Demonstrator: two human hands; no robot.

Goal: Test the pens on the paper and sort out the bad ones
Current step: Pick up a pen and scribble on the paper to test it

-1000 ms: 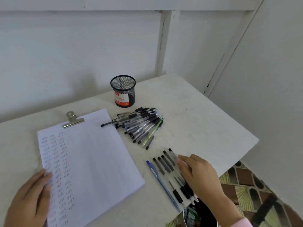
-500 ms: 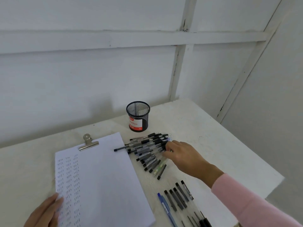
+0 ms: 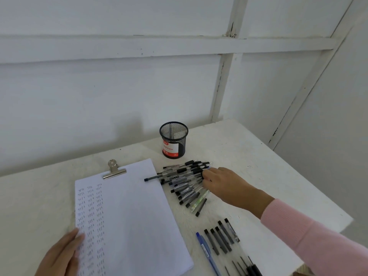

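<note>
The right hand (image 3: 225,186) has left the near row of pens (image 3: 221,239). It now reaches into the far pile of pens (image 3: 185,182), fingertips among them.

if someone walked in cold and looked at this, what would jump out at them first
Probably the heap of pens fanned across the middle of the white table, with the right hand reaching into it. Next, the clipped paper on the left, its left side filled with columns of small test marks and its bottom corner pinned by the left hand. A black mesh cup stands behind the heap, and a tidy row of pens lies nearest the person.
</note>
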